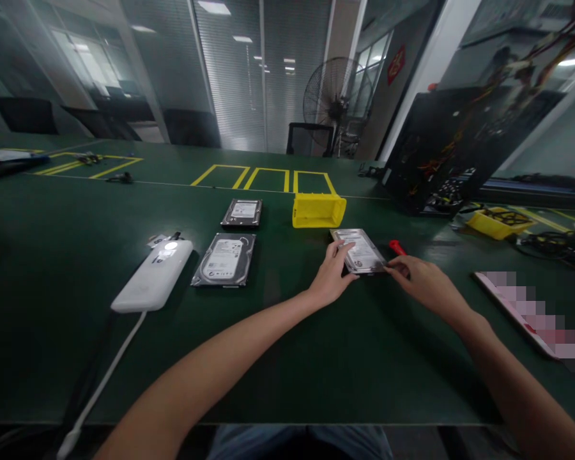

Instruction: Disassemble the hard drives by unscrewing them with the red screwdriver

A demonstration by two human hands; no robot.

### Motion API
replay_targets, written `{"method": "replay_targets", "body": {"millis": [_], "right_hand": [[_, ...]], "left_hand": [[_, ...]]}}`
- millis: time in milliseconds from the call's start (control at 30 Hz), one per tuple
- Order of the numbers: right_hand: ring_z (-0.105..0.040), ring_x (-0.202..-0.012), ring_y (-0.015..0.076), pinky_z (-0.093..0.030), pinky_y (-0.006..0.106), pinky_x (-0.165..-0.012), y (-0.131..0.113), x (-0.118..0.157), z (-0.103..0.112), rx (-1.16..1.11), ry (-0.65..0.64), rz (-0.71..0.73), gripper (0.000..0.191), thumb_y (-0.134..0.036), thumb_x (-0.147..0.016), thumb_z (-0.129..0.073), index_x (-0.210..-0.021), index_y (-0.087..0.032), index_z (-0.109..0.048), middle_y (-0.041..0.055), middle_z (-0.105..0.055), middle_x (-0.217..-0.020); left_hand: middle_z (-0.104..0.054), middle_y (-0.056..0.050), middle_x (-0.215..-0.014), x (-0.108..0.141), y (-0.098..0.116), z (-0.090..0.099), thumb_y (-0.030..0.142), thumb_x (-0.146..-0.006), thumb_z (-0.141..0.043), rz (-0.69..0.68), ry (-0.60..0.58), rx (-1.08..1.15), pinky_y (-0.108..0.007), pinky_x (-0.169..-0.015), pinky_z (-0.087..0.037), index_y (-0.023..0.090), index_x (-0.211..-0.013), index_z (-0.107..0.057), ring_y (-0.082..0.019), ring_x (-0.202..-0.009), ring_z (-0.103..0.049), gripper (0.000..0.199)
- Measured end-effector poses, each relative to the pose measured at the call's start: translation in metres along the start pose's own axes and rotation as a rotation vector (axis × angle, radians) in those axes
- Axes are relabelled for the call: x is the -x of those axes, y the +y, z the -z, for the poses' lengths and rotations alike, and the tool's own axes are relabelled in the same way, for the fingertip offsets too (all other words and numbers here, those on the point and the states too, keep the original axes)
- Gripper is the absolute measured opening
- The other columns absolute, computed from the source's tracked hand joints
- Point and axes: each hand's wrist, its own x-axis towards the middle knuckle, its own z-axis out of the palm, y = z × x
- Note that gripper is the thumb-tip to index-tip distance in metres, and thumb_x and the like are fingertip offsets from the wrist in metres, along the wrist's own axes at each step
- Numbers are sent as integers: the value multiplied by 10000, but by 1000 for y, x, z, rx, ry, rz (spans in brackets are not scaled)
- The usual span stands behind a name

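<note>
A silver hard drive (363, 252) with a white label lies on the green table in front of me. My left hand (333, 271) grips its left side, thumb at the near edge and fingers over the top. At the near right corner, my right hand (412, 278) has thumb and fingertips pinched together; what they hold, if anything, is too small to make out. Just behind the right hand lies a red-handled tool (397, 247), partly covered by it. Two more hard drives, a larger one (225, 260) and a smaller one (242, 213), rest to the left.
A yellow bin (319, 211) lies beyond the held drive. Left stands a white power bank (154, 276) with a cable. A pink-and-white flat object (527, 313), partly pixelated, is at right. Farther right are an open computer case (421, 153) and another yellow bin (498, 223) with cables.
</note>
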Motion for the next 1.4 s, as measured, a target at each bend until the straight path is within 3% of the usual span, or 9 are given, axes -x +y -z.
{"method": "replay_targets", "body": {"millis": [333,733,1100,1233,1400], "right_hand": [[-655,-876,365,-487,448,-670,4,4,-7,77,24,-206,435,-381,-900,-367,-1175,-193,-648,133,-698,-1021],[-655,-841,346,-466,411,-631,0,7,-4,118,42,-236,431,-410,-902,-356,-1155,-231,-656,110,-708,-979],[-648,-857,343,-435,380,-594,-1,1,-2,166,85,-220,406,-403,-919,-347,-1106,-214,-653,116,-697,-996],[-654,-845,326,-427,363,-587,-8,-32,7,204,203,-146,376,-417,-908,-386,-1075,-228,-665,93,-705,-989],[-650,-924,236,-452,314,-728,-55,-111,3,79,247,210,363,-363,-927,-384,-1090,-179,-651,81,-700,-1045]], "left_hand": [[-245,-95,-1441,-13,-3,-10,83,-746,-656,-16,9,-55,-490,-1127,-308,237,-1352,-329,-288,-1359,-288,705],[-181,-109,-1480,-13,-5,-11,48,-763,-603,-47,-17,-47,-470,-1158,-237,228,-1389,-270,-285,-1393,-214,732],[-144,-65,-1504,-14,-8,-11,49,-768,-584,-55,-35,-21,-525,-1140,-258,313,-1414,-219,-308,-1389,-227,788],[-153,-83,-1504,-14,-10,-15,44,-759,-584,-49,-14,-39,-527,-1127,-284,291,-1412,-238,-324,-1385,-231,780],[-126,-155,-1527,-15,-6,-15,62,-747,-607,5,-2,-107,-485,-1129,-294,169,-1422,-238,-340,-1385,-227,777]]}}
